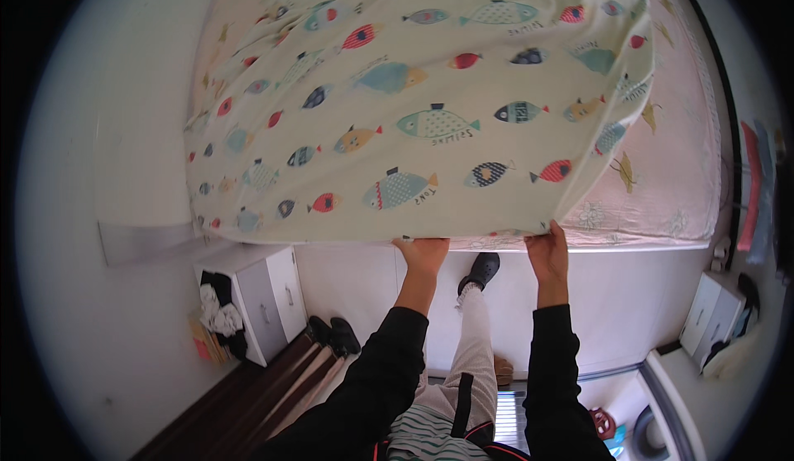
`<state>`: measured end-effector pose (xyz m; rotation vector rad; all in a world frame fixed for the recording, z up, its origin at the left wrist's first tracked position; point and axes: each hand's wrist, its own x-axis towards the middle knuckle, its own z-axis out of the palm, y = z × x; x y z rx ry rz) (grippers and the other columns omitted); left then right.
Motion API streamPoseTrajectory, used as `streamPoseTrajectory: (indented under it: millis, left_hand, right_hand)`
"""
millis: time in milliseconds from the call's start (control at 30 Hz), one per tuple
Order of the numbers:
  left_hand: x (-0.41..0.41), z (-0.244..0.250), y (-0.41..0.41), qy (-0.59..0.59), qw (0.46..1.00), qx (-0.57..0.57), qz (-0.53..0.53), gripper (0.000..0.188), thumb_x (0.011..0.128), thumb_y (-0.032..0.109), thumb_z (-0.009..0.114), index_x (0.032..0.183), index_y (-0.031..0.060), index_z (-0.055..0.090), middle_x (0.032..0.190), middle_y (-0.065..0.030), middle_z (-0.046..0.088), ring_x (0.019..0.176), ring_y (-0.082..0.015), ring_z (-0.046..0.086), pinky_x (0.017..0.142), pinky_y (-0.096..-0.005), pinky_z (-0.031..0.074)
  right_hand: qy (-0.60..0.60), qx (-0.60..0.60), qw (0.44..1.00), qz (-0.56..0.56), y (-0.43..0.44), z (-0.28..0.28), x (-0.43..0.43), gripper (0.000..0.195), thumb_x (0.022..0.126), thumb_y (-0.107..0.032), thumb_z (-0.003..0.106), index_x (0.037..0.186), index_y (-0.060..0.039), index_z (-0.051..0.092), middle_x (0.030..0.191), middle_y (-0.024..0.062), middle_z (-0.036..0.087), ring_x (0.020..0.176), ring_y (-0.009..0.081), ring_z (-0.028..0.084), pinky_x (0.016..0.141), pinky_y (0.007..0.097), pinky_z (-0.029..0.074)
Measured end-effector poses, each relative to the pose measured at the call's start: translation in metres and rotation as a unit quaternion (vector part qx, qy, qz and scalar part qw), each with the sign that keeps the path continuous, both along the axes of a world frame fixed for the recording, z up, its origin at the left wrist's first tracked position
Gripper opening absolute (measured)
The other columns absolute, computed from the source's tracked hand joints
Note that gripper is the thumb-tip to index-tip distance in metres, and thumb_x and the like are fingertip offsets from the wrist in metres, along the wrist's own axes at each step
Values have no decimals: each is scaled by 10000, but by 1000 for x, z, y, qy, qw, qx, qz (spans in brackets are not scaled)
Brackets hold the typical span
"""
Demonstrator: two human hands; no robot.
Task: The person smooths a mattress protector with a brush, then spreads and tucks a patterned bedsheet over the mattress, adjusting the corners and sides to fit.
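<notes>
A cream blanket (434, 151) printed with colourful fish spreads over a bed, its near edge at the bed's front side. My left hand (426, 254) grips that near edge around its middle, the fingers hidden under the cloth. Farther right, my right hand (548, 251) pinches the blanket near its right corner, thumb on top. Beneath lies a pink sheet (673, 182) with leaf and flower prints, bare along the right side. Creases and bunched folds show in the blanket towards the far left.
A white and grey cabinet (267, 303) stands left of the bed with clothes beside it. Black shoes (335, 335) are on the floor nearby. A smaller cabinet (712, 312) stands at right. My foot in a dark clog (485, 270) is close to the bed's edge.
</notes>
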<state>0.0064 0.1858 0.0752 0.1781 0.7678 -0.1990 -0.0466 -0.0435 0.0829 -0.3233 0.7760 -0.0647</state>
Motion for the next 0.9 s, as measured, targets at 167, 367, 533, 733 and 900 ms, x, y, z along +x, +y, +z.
streamPoseTrajectory:
  millis: [167,367,533,733,900]
  left_hand:
    - [2,-1,11,26,996,43,78,424,802,430,462,1065,101,511,1043,-46,555,969,-230,531,832,-373,441]
    - [12,-4,16,126,990,34,61,388,811,403,439,1054,111,512,1019,-46,559,951,-218,535,808,-397,430]
    - [-12,-8,47,62,993,72,75,300,875,299,414,1073,90,499,1070,-57,549,1000,-217,520,861,-372,413]
    - [-136,-5,37,172,982,73,20,320,881,252,448,1169,115,418,1147,-48,503,1042,-215,492,880,-381,406]
    - [-183,-39,58,303,947,93,-50,306,852,258,511,1118,125,437,1059,-63,525,973,-230,504,792,-371,445]
  right_hand:
    - [-58,3,998,0,-4,31,8,363,764,-138,520,1110,-37,473,1108,62,512,1063,189,442,917,367,337]
    - [-95,57,993,-43,-3,68,47,421,709,-91,535,1120,-18,474,1140,84,512,1079,220,462,947,386,339]
    - [-85,43,993,-63,-8,61,54,453,680,-70,530,1122,2,462,1114,101,526,1066,230,474,937,386,360]
    - [-20,39,991,-129,-18,7,21,504,708,-101,495,1183,23,383,1172,143,465,1108,301,425,959,448,331]
    - [77,-20,990,-118,-14,-11,-17,417,768,-92,485,1165,13,410,1154,141,490,1086,288,454,930,429,371]
